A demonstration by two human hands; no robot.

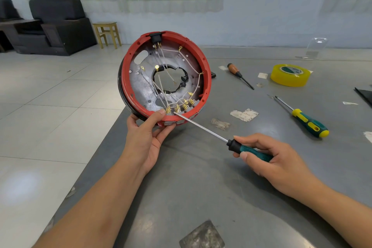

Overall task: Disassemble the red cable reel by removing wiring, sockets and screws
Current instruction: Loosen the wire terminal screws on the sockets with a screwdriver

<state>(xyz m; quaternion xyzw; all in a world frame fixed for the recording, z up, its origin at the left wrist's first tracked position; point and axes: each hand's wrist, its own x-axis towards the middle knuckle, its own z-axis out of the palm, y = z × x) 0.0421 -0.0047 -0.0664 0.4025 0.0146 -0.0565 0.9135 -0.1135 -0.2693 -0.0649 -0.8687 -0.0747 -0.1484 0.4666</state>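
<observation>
Single head-worn wide-angle view: looks forward and down, close over the counter; both hands near, floor and windowed wall beyond.

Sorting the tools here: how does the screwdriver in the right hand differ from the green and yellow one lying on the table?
The held screwdriver has a black and teal handle; the green and yellow screwdriver has yellow bands. The right hand grips the first, its tip at the red cable reel's brass terminals; the second lies untouched on the table. Both have slim steel shafts.
</observation>
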